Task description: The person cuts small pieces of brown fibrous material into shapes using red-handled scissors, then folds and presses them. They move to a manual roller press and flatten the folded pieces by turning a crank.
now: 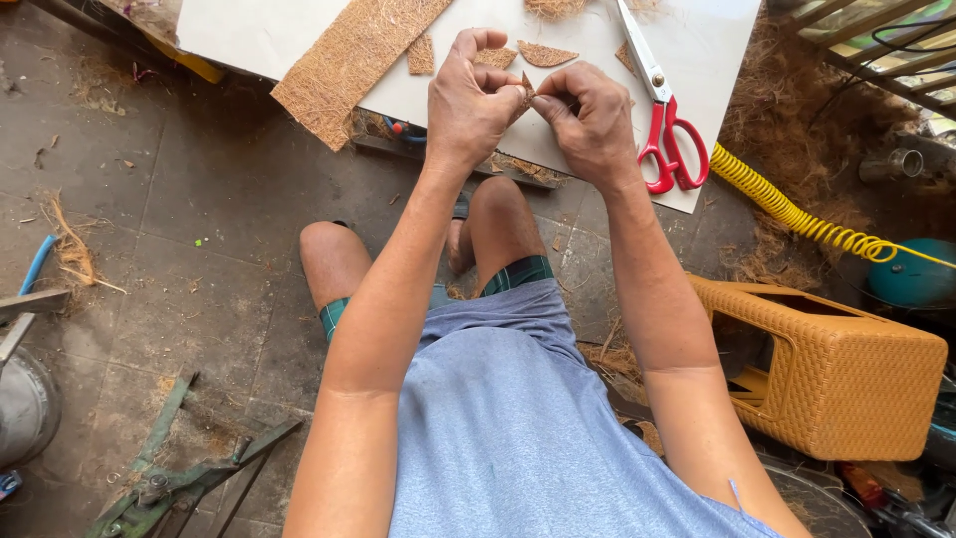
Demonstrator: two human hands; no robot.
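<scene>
My left hand (468, 100) and my right hand (591, 118) meet above the near edge of a white board (249, 35). Together they pinch a small brown piece of coconut-fibre mat (524, 92) between their fingertips. A long strip of the same fibre mat (354, 60) lies on the board to the left. Small cut fibre pieces (545, 54) lie just beyond my hands. Red-handled scissors (662, 115) rest on the board right of my right hand.
A yellow coiled hose (797, 214) runs along the right. An orange woven plastic stool (832, 374) lies tipped at my right side. Loose fibre (807, 130) piles at the upper right. A green metal tool (169, 478) lies on the tiled floor at lower left.
</scene>
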